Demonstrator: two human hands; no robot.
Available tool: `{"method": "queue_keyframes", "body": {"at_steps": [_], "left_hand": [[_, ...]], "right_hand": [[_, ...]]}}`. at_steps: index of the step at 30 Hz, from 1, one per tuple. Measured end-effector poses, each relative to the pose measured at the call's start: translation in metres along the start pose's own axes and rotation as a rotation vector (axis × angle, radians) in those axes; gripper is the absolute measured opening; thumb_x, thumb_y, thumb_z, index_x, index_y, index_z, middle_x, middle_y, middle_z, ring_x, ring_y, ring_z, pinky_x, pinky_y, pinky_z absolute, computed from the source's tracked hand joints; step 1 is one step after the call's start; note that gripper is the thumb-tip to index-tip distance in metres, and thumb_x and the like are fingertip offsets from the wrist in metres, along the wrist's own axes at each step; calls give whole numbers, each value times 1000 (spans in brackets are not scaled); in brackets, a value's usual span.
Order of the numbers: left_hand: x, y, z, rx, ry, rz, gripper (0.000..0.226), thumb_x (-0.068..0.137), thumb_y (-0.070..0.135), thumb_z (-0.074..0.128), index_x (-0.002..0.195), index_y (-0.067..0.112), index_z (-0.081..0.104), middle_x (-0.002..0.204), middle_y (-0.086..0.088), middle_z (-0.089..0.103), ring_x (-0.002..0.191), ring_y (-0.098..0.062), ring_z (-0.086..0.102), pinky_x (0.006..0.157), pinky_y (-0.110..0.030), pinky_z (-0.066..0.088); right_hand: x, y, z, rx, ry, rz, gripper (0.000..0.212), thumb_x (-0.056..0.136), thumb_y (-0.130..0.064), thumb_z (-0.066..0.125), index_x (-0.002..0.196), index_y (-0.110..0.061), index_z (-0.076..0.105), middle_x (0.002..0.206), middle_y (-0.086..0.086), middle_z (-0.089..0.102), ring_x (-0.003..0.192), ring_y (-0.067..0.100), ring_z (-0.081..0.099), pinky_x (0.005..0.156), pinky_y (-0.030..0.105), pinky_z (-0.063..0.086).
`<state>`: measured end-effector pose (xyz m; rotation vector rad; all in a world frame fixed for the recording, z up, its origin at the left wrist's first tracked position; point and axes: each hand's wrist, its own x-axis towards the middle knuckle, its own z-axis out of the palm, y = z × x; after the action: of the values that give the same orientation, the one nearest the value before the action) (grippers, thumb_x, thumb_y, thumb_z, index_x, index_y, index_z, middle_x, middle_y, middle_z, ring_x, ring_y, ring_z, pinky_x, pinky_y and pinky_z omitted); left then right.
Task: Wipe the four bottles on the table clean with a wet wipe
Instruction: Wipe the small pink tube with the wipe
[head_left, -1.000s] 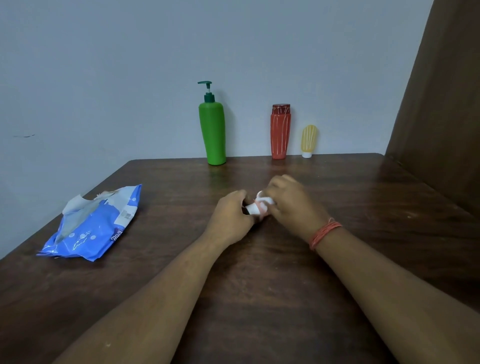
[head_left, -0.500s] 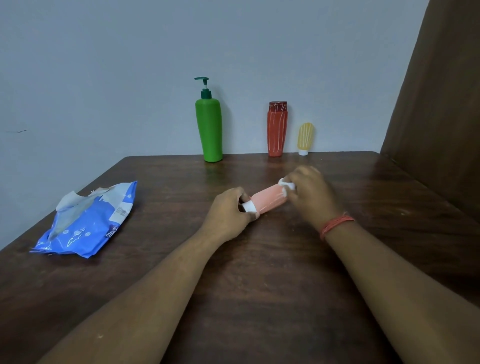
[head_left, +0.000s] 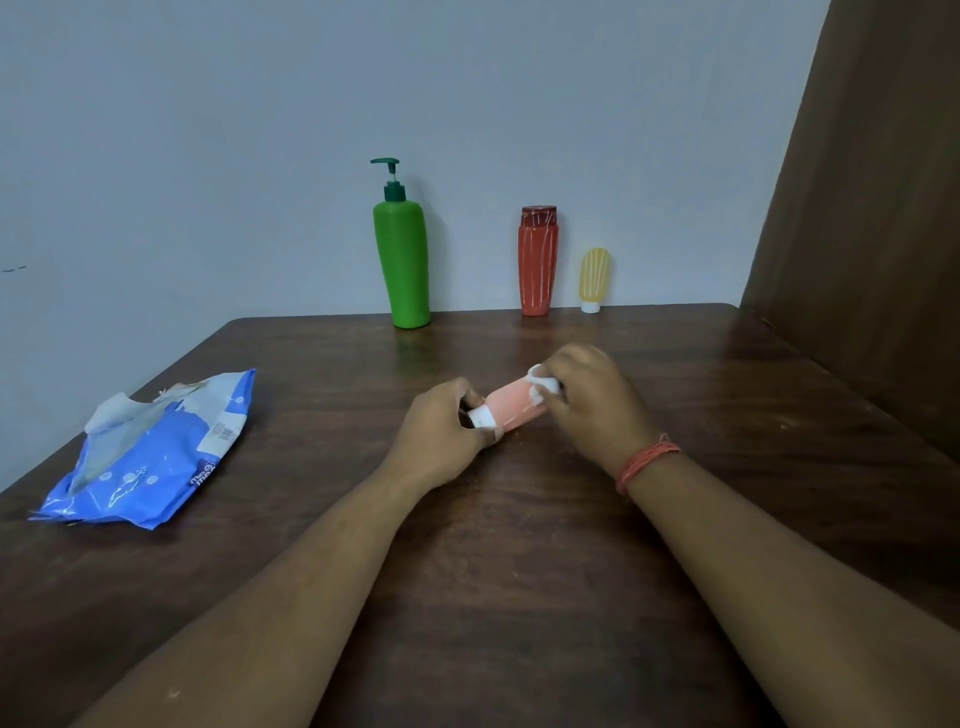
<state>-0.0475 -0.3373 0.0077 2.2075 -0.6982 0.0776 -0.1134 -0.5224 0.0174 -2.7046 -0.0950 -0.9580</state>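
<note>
A pink bottle with a white cap is held on its side, a white wet wipe pressed against it, while green, red and yellow bottles are stood upright along the wall

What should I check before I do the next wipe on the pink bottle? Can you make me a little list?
1. Left hand holds the pink bottle firmly at its white cap: ok.
2. Right hand has the wet wipe pressed on the bottle's other end: ok.
3. Bottle is clear of the others; the green pump bottle, red bottle and small yellow bottle stand upright at the back edge of the table: ok.
4. Whole pink bottle is wiped: cannot tell.
5. Wipe is still wet enough: cannot tell.
6. Spare wipes are nearby; the blue wipe pack lies open to the left: ok.
</note>
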Motion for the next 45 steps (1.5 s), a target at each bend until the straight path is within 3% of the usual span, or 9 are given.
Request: {"method": "queue_keyframes", "body": {"at_steps": [2,12,17,22,26,31,35,39,45], "left_hand": [[-1,1,-1,-11,9,4,31,75,20,86,80,24,56,88,8,65,81,-14,59,60,-22,38],[-4,5,-2,-76,33,-34,26,81,23,83,93,19,60,96,12,63,86,-6,59,58,-18,37],[-5,5,-3,-102,45,-26,25,81,19,82,93,17,60,91,13,63,79,-1,57,57,-16,37],[-4,7,0,-145,102,-30,25,81,19,82,91,16,59,91,10,67,79,-7,62,55,-12,41],[-6,11,2,-195,121,-35,28,80,26,83,84,16,58,82,4,71,72,-12,64,52,-14,41],[-9,16,3,-225,184,-10,25,79,23,83,84,16,60,80,6,66,69,-9,57,52,-11,39],[-9,16,4,-276,176,-31,26,80,29,84,84,17,61,78,4,68,65,-9,57,51,-14,40],[-7,13,8,-357,169,-46,25,80,30,83,83,19,60,81,1,69,68,-12,59,58,-24,44],[-6,8,8,-477,150,-68,28,78,35,84,82,20,61,81,0,71,68,-13,58,61,-31,45]], "right_hand": [[0,-6,2,-8,-54,-104,14,85,-10,70,99,-8,72,98,8,64,95,25,56,80,31,41],[4,7,-16,223,333,237,19,90,-11,67,108,-13,73,105,0,66,94,11,60,81,23,52],[2,-4,-7,44,94,-11,20,89,-14,68,109,-11,72,105,3,65,98,14,54,79,22,40],[7,0,-5,-6,183,79,19,89,-16,69,107,-10,72,103,6,66,99,21,57,79,31,47],[2,-19,7,-9,58,-241,16,82,-13,75,97,-9,73,97,5,66,96,23,58,81,29,46],[7,-8,-5,3,210,-91,16,83,-11,75,99,-9,73,95,7,66,91,25,59,78,37,52],[4,-12,1,-6,61,-301,17,84,-14,74,101,-10,73,94,6,66,89,25,59,76,34,48],[8,-3,-9,4,239,-86,15,87,-16,72,101,-12,73,96,5,66,91,20,58,77,36,51],[8,-8,-5,1,167,-233,16,88,-17,70,103,-13,73,96,4,67,91,22,59,77,35,49]]}}
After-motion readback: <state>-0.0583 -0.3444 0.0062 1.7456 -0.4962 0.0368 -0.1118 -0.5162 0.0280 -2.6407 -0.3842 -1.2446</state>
